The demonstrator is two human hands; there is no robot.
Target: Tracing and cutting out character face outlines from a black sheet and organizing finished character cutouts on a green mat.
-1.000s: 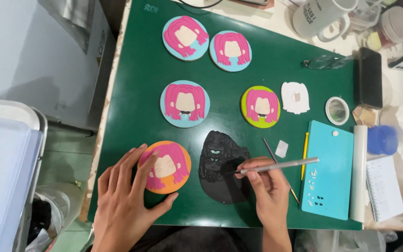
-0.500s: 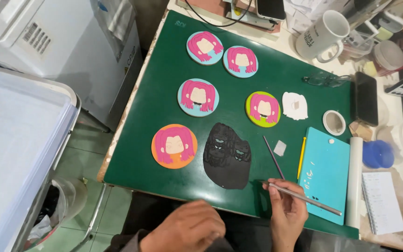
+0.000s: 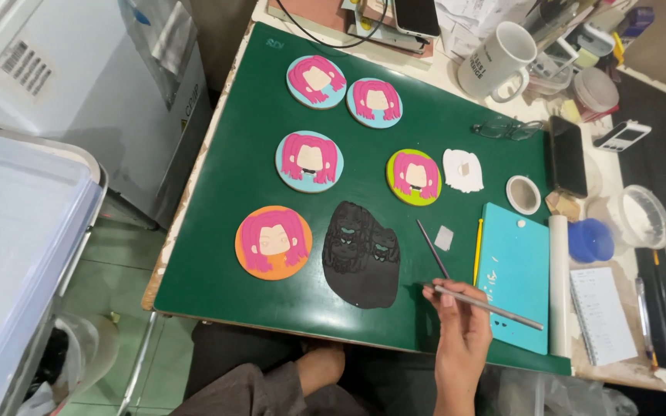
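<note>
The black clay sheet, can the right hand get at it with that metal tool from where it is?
Probably yes. The right hand holds the metal tool just right of the black clay sheet, with only bare green mat between them.

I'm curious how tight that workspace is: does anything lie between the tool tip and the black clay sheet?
Nothing visible. The right hand holds the metal tool, its tip just right of the black clay sheet, with bare green mat between.
</note>
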